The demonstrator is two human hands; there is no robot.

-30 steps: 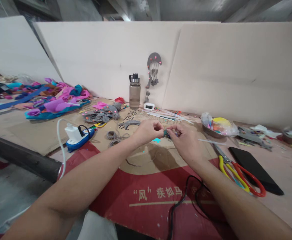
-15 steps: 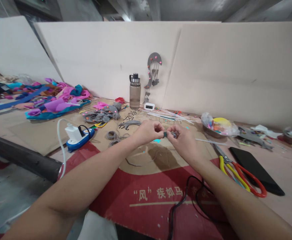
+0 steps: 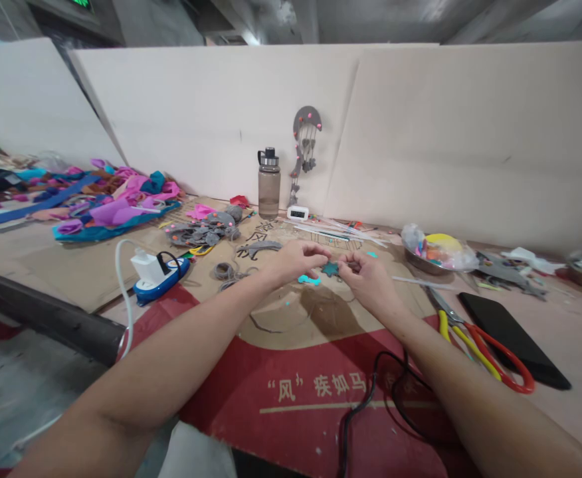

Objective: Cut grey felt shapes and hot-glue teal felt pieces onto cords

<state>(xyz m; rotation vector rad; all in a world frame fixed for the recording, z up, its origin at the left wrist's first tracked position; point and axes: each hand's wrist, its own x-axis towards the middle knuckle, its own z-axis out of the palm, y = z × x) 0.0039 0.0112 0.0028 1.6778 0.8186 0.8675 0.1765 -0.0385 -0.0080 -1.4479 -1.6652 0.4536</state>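
A small dark teal star-shaped felt piece [image 3: 329, 269] is between my two hands, above the cardboard. My right hand [image 3: 368, 277] pinches its right side between thumb and fingertips. On the star's left, my left hand [image 3: 298, 260] has its thumb and fingers apart, close to the edge of the piece. Below the left fingertips lies a bright turquoise scrap [image 3: 309, 280] on the cardboard. A loop of grey cord [image 3: 271, 330] trails over the cardboard beneath the hands, and a coil of grey cord [image 3: 225, 271] rests left of them. A curved grey felt piece [image 3: 261, 246] lies behind the left wrist.
Scissors [image 3: 453, 318] and a black phone [image 3: 513, 338] lie at right, near a metal bowl [image 3: 428, 267] of small parts. A water bottle [image 3: 269, 189] stands behind. At left are a blue power strip [image 3: 161, 285], grey felt pieces [image 3: 201, 229] and colourful felt scraps [image 3: 116, 206].
The teal star has turned so its flat face shows. My left fingers have spread apart from it, while the right hand keeps its pinch. More of the turquoise scrap is visible.
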